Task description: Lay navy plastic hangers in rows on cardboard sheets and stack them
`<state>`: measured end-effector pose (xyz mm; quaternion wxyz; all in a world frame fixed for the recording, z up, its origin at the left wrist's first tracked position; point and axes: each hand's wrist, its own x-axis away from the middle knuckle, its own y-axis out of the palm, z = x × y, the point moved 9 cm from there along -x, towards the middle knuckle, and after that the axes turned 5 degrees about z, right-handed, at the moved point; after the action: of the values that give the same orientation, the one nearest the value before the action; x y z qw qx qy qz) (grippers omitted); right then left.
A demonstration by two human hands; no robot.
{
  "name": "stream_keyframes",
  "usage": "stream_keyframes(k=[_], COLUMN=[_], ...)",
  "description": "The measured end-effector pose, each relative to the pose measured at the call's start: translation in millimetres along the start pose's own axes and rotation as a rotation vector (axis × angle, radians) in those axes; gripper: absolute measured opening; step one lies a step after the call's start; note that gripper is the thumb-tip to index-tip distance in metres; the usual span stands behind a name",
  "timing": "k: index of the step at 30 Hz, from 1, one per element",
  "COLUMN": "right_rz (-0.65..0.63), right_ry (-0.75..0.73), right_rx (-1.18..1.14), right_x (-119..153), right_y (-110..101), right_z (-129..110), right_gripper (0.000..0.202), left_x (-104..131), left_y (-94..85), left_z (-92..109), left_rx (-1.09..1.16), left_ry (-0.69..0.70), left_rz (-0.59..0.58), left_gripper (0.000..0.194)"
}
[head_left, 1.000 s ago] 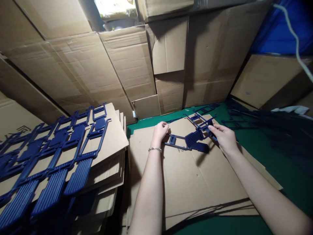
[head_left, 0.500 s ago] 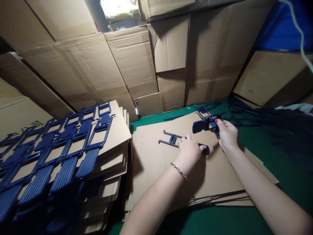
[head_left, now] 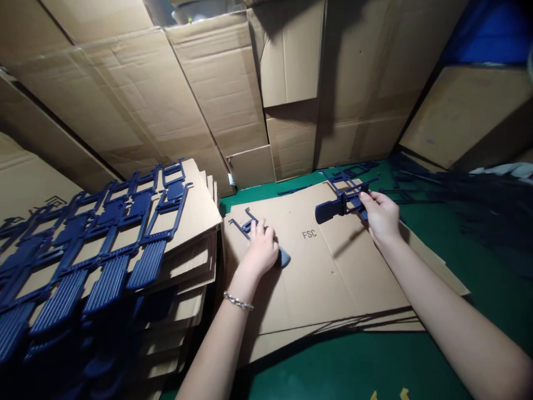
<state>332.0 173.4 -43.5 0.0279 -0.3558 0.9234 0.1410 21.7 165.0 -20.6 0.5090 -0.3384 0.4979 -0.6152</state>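
My left hand (head_left: 260,247), with a chain bracelet at the wrist, grips a dark blue plastic bracket (head_left: 284,257) low over the left end of a cardboard sheet. Two hooked arms stick out beyond my fingers and a rounded end shows below; the middle is hidden. My right hand (head_left: 382,216) pinches a similar blue bracket (head_left: 328,211), raised above the sheet, its ribbed flat end pointing left. Whether more than one piece is in that grip I cannot tell. Under both hands lies a stack of flat cardboard sheets (head_left: 308,289), the top one printed "FSC".
On a taller cardboard pile (head_left: 200,222) at left, several blue brackets (head_left: 110,283) lie in a row. More dark brackets (head_left: 441,194) are heaped at right on the green table (head_left: 353,366). Cardboard boxes (head_left: 216,83) wall off the back. Small yellow pieces (head_left: 403,393) show at the bottom edge.
My left hand has carried its bracket leftward across the sheet, uncovering the "FSC" print. My right hand stays nearly in place with its bracket. The view has tilted slightly down.
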Motion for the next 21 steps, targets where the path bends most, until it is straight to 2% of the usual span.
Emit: stream_keyframes(k=[2,4,7,9,11,14,21], right_rz=[-0.012,-0.048,-0.126,-0.189,-0.267,-0.362,-0.483], right_ry=[-0.023,-0.046,-0.109,-0.19,-0.269,-0.351,-0.576], right_rx=[0.041,0.074,0.213,0.336,0.42,0.534,1.011], right_x=[0,1,6,14,24,38,58], right_y=[0,3,10,18,28,40,50], right_z=[1,1,-2,-9,-16,-27,-40], right_gripper=[0.045,0.046,0.045,0.042,0.038,0.032,0.03], left_x=[10,26,54,67,72,67,59], left_y=[-8.6,-13.3,-5.6,2.1,6.7,9.0,9.1], left_z=[-12,-19,-29,-34,-36,-33,-16], left_rx=[-0.016,-0.026,-0.032,-0.022,-0.022,-0.032,-0.034], left_ry=[-0.099,-0.18,-0.283,-0.311,-0.307,-0.28,-0.249], left_rz=[0.02,-0.004,-0.16,-0.246,-0.27,-0.247,-0.217], left_gripper=[0.026,0.043,0.079,0.093,0.096,0.096,0.094])
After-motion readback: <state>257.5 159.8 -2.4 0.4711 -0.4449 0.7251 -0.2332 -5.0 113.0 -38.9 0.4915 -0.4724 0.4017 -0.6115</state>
